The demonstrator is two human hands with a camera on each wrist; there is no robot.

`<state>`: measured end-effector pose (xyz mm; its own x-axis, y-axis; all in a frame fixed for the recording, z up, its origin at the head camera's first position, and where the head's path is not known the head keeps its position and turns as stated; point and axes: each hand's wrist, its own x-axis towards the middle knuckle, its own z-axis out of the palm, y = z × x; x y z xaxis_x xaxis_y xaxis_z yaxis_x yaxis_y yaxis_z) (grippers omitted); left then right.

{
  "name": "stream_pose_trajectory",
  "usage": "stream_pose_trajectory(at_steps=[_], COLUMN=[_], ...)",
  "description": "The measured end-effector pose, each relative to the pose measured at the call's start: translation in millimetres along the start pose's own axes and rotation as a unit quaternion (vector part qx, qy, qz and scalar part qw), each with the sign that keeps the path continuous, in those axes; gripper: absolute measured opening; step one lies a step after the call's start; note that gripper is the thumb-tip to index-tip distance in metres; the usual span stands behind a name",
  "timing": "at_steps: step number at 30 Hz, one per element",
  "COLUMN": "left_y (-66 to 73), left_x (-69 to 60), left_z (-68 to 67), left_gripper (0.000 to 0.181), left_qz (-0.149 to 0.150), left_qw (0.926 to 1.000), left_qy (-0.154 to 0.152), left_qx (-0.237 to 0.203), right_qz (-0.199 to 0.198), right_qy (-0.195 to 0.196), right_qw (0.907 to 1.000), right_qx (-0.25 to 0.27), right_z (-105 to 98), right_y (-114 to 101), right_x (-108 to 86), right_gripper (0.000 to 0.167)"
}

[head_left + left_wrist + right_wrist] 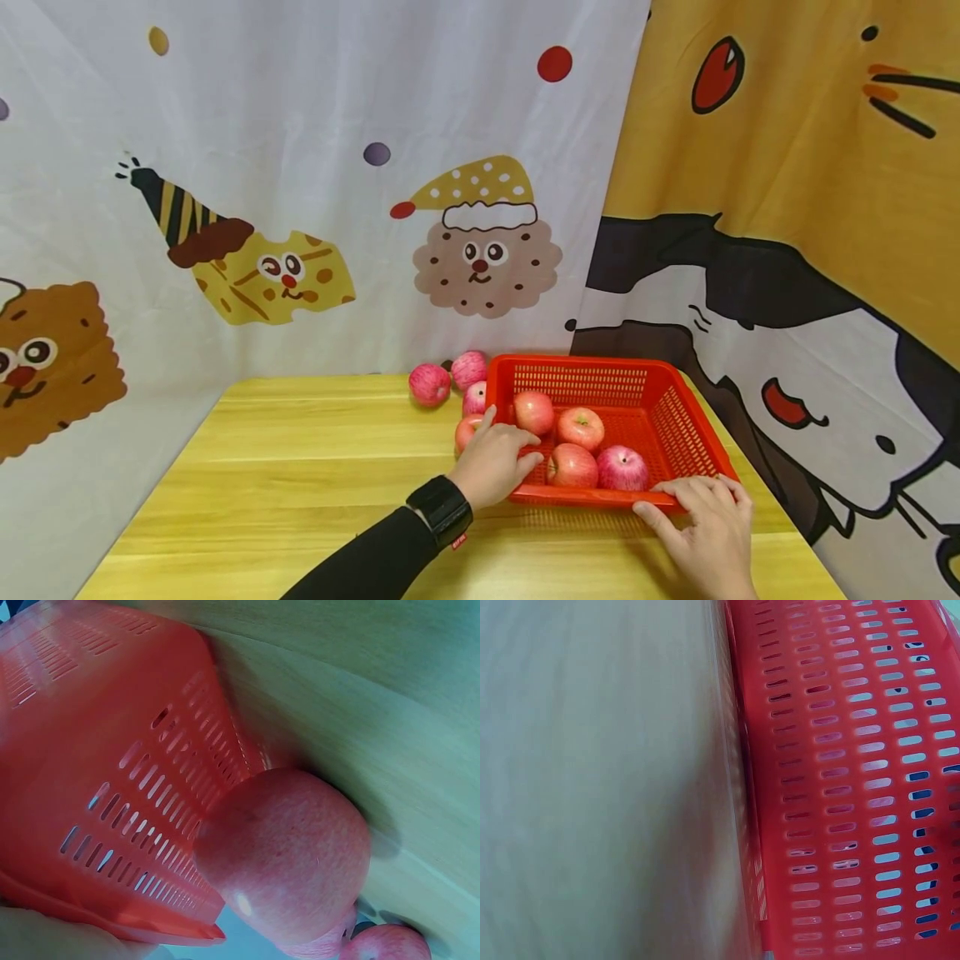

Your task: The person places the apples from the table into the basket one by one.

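One red basket (573, 497) of four apples (580, 427), opening upward on wood-grained desk (300, 467), long axis left to right; gripped by left hand (491, 460) and right hand (703, 523); cartoon-printed cloth (300, 125) behind.

The red tag (459, 542) on the wristband (441, 507) bears illegible lettering.

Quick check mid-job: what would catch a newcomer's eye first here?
First, the red slotted plastic basket, right of centre on the yellow wood-grain table, holding four round pinkish-red apples. The person's left hand holds its left rim, the right hand its near right corner. Large cartoon faces decorate the fabric backdrop behind.
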<state>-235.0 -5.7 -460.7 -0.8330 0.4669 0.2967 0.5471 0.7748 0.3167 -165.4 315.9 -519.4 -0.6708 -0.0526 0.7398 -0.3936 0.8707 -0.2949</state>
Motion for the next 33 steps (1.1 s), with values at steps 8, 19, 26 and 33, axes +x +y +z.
stream_pose_trajectory(at_steps=[8, 19, 26, 33], left_y=[0.0, -13.7, -37.6, -65.6], left_x=[-0.4, -6.3, -5.1, -7.4], left_z=[0.6, 6.9, 6.3, 15.9], left_gripper=[0.049, 0.092, 0.074, 0.048], left_qz=[-0.028, -0.121, -0.109, -0.109], left_qw=[0.9993, 0.9737, 0.9593, 0.9615], left_qy=[0.003, 0.068, 0.107, 0.083], left_qx=[-0.023, -0.181, -0.237, -0.238], right_qz=[0.001, -0.001, -0.004, -0.009], right_qy=[0.0, 0.0, 0.001, 0.01], right_qw=[1.0, 1.0, 1.0, 0.9999], right_qx=[-0.001, -0.003, -0.007, -0.003], right_z=[1, 1, 0, 0], right_y=[1, 0, -3, -1], right_x=[-1.3, 1.0, 4.1, 2.4], right_gripper=[0.037, 0.036, 0.036, 0.038])
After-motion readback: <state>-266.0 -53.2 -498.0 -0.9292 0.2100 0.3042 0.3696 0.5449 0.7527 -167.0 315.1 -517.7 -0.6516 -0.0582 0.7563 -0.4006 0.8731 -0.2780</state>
